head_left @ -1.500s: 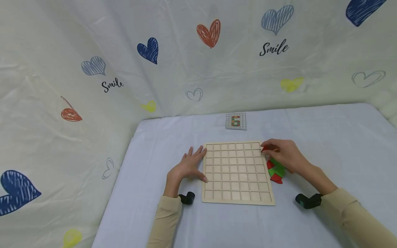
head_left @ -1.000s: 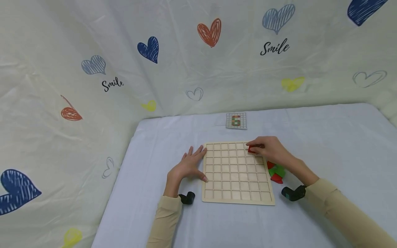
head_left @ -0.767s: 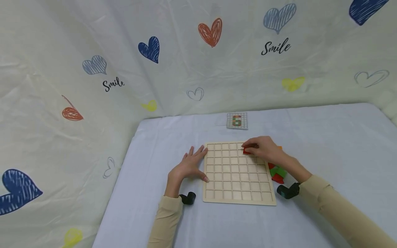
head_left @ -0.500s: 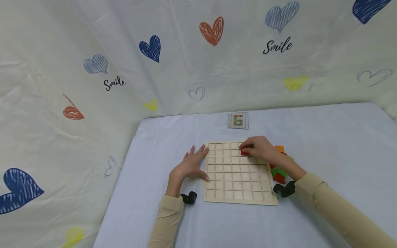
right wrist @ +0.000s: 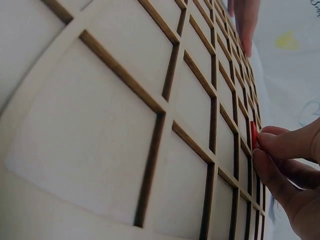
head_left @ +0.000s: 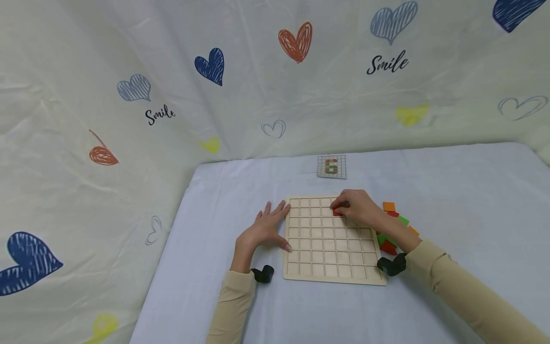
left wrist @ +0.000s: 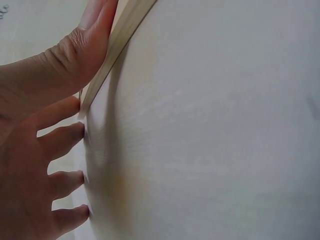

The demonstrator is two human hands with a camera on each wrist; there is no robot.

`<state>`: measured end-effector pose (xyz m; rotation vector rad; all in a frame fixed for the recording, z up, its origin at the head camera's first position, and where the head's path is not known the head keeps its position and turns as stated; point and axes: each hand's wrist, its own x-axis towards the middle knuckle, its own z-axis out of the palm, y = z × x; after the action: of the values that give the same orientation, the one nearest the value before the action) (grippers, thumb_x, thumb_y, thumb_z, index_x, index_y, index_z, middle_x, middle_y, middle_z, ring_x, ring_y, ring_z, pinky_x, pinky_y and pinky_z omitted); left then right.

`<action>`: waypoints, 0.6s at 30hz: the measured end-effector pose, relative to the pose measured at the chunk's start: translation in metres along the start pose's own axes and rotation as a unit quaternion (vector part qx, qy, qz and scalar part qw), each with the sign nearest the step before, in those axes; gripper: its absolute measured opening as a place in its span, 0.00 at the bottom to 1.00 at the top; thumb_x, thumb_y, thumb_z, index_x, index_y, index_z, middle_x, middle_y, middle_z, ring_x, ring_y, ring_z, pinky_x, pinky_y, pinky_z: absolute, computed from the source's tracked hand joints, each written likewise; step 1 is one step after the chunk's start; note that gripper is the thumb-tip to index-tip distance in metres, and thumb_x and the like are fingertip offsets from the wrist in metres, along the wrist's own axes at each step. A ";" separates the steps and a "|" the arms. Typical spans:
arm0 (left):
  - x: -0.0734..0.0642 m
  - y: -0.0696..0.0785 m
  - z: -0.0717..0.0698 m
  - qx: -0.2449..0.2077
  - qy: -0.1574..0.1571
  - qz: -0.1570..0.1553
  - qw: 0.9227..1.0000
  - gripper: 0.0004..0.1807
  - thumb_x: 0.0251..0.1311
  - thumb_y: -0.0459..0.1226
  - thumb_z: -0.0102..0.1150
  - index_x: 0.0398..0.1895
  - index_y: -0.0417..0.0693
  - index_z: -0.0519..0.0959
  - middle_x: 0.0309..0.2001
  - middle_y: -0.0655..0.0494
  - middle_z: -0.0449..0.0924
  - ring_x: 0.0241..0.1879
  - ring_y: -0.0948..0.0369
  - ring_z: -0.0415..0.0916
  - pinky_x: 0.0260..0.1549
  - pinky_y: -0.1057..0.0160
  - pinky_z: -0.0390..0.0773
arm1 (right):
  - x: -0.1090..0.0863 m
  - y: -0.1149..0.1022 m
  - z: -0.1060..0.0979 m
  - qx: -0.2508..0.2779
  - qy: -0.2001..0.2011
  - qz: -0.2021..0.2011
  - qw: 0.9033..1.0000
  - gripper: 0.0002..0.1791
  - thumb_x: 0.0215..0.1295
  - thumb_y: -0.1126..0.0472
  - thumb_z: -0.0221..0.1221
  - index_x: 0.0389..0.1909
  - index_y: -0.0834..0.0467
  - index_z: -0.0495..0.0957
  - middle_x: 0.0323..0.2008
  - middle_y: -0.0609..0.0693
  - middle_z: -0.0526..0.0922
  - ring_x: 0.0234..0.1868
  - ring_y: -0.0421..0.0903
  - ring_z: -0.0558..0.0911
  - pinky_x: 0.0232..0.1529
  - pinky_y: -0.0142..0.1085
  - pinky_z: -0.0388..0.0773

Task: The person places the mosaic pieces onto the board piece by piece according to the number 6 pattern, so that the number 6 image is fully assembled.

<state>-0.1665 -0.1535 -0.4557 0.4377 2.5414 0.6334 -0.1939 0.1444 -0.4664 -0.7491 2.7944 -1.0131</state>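
Note:
A wooden grid board [head_left: 317, 244] of square cells lies flat on the white-covered table. My left hand [head_left: 264, 231] rests at its left edge, fingers spread, with the thumb and a fingertip touching the frame; the left wrist view shows the hand [left wrist: 55, 125] against the board's side. In my right hand [head_left: 358, 207], thumb and fingers pinch a small red tile [head_left: 337, 212] at a cell in the second row from the far edge. The right wrist view shows the red tile [right wrist: 253, 135] between the fingertips, tilted at the grid; whether it sits in the cell I cannot tell.
Loose orange [head_left: 388, 206], green [head_left: 403, 220] and red tiles [head_left: 388, 247] lie right of the board, partly under my right forearm. A small card [head_left: 332, 166] with a coloured grid pattern lies behind the board. A heart-printed cloth [head_left: 240, 95] hangs beyond the table.
My right hand has carried the red tile leftward from the board's right edge to a cell in the second row. The left hand has stayed at the left edge.

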 end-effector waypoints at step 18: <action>-0.001 0.001 0.000 0.001 -0.003 -0.002 1.000 0.68 0.42 0.46 0.85 0.84 0.55 0.50 0.85 0.56 0.38 0.83 0.45 0.24 0.80 0.41 0.33 | -0.040 0.010 -0.033 0.010 0.049 0.029 0.998 0.10 0.66 0.73 0.61 0.45 0.63 0.88 0.44 0.58 0.89 0.44 0.56 0.87 0.46 0.51 0.85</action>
<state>-0.1655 -0.1530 -0.4544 0.4352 2.5363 0.6280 -0.1701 0.1887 -0.4506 -0.6277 2.8659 -1.0937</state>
